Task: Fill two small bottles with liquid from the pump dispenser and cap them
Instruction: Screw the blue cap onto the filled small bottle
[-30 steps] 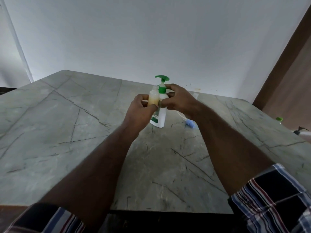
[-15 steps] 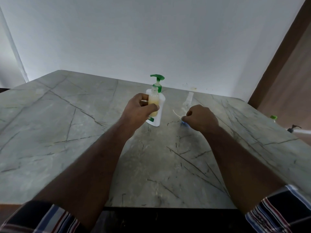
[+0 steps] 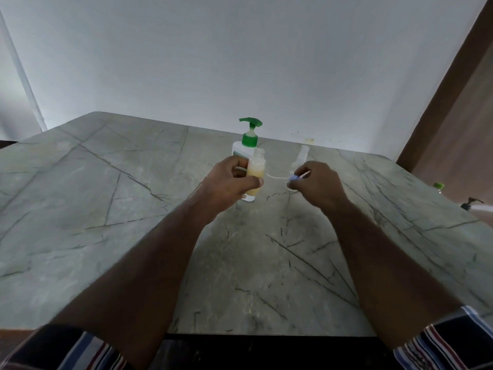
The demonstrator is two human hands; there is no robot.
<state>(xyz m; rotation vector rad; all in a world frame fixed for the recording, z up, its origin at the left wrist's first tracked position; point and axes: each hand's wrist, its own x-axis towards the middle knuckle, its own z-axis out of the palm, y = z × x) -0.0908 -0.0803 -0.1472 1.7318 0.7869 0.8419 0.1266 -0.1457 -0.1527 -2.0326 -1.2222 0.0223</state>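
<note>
sleeves: striped cuffs sit at the bottom corners of the frame, both forearms reach up toward the middle, so all the work happens at arm's length over the counter (image 3: pixel 112 209).

counter: grey marble-look slab with dark veins, filling the lower two thirds of the frame.

left hand: the left hand (image 3: pixel 226 184) is just left of centre, fingers and thumb curled round the small bottle (image 3: pixel 256 174). It keeps the bottle upright with the mouth clear, which I'd guess is so nothing spills and the top can go straight in.

small bottle: clear, open at the neck, yellowish liquid up to roughly the shoulder. Looks filled and not yet capped.

right hand: the right hand (image 3: pixel 316 186) is just right of centre, fingers pinching a little blue cap (image 3: pixel 294 178) with a thin white tube trailing from it toward the bottle. Probably a spray or pump top, held by the cap so the tube can be fed in first.

gap: cap and bottle are near each other but apart, nothing threaded yet.

pump dispenser: white body, green pump, the pump dispenser (image 3: pixel 246 145) stands right behind the held bottle, partly hidden by it.

second bottle: a clear second bottle (image 3: pixel 301 157) stands behind the right hand, too faint to tell whether there's anything in it.

far right edge: a couple more pump tops peek in off the counter.
</note>
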